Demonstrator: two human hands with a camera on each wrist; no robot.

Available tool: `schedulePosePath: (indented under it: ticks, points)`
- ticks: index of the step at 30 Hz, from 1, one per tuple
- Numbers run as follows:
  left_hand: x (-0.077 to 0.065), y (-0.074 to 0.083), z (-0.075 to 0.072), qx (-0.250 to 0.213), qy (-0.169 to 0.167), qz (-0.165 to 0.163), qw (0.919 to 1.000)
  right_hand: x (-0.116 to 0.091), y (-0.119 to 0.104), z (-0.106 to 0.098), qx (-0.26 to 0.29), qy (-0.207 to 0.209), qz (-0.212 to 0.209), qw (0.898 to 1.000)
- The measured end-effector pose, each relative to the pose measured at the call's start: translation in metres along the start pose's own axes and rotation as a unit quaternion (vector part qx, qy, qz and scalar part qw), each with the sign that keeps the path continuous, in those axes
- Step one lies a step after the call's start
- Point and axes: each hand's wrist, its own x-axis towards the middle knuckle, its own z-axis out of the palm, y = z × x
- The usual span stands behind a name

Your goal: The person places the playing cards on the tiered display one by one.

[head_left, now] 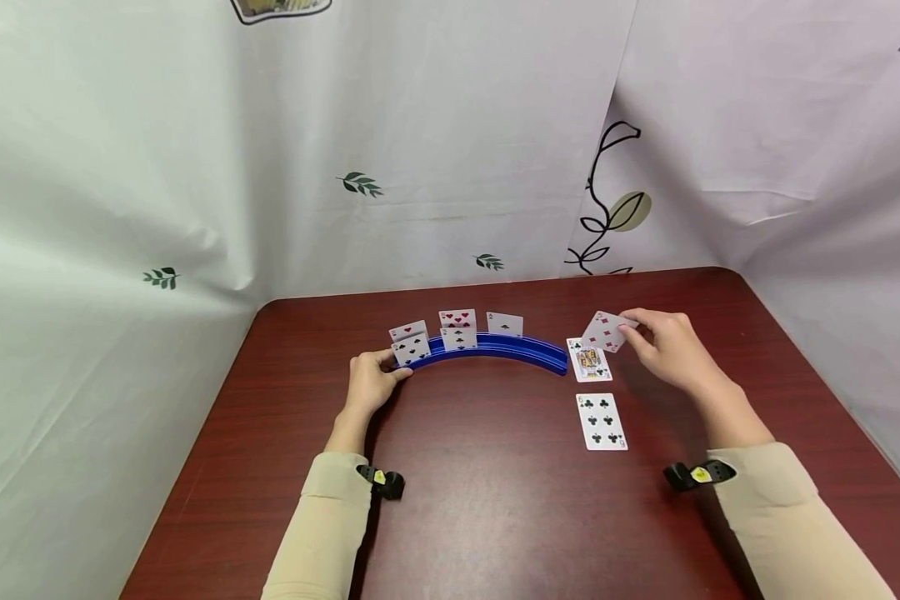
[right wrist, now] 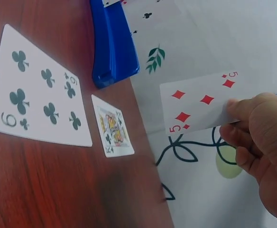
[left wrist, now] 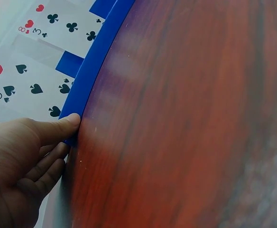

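My left hand (head_left: 370, 382) grips the left end of a curved blue card holder (head_left: 528, 353), with the thumb on its front edge. In the holder stand a five of spades (left wrist: 34, 89) before a heart card (head_left: 407, 331), a three of clubs (left wrist: 65, 23) before an eight of hearts (head_left: 457, 317), and a single black-suited card (head_left: 505, 324). Between thumb and fingers my right hand (head_left: 671, 346) pinches a five of diamonds (right wrist: 195, 111), raised and tilted. In the head view it overlaps the top of a king of clubs (head_left: 591, 367) lying face up.
A six of clubs (head_left: 602, 422) lies face up on the dark red table (head_left: 465, 500), nearer than the king. White cloth (head_left: 450, 150) with printed leaves hangs behind the table and along its sides. Each wrist wears a black strap.
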Motion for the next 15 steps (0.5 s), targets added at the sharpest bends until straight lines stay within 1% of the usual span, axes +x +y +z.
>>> schedulePosePath:
  ticks: [9, 15]
  points:
    - [0.001, -0.001, 0.0, -0.002, -0.005, -0.005, 1.0, 0.009, -0.007, 0.004, 0.007, 0.001, -0.005, 1.0]
    - [0.001, -0.002, 0.0, -0.001, -0.005, -0.001, 1.0, 0.014, -0.011, 0.006, 0.007, 0.002, -0.008, 1.0]
